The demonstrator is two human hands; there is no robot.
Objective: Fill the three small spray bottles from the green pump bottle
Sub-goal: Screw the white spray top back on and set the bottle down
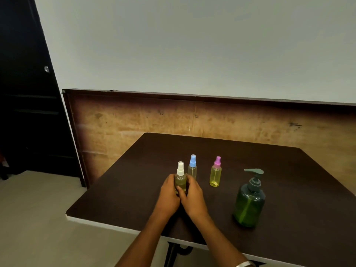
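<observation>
- The white-capped spray bottle (180, 178) stands upright on the bench (289, 170), a little toward the left edge from the middle. Both hands are around its body: the left hand (169, 191) grips it from the left side and the right hand (192, 193) from the right, with the fingers curled on the plastic.
- It seems small, light and of thin clear plastic, so I judge it can tip easily. The body, low down, is the good place to hold it, and the cap is the place to twist.
- The blue-capped spray bottle (192, 167) stands just behind it, and the pink-capped spray bottle (215, 173) is more toward the right edge, apart from it.
- The green pump bottle (249, 201) stands near the right edge, closer to the front. It looks heavier, smooth and perhaps slippery. I would hold its wide body, not the pump head.
- I can read no label, brand or writing on any bottle.
</observation>
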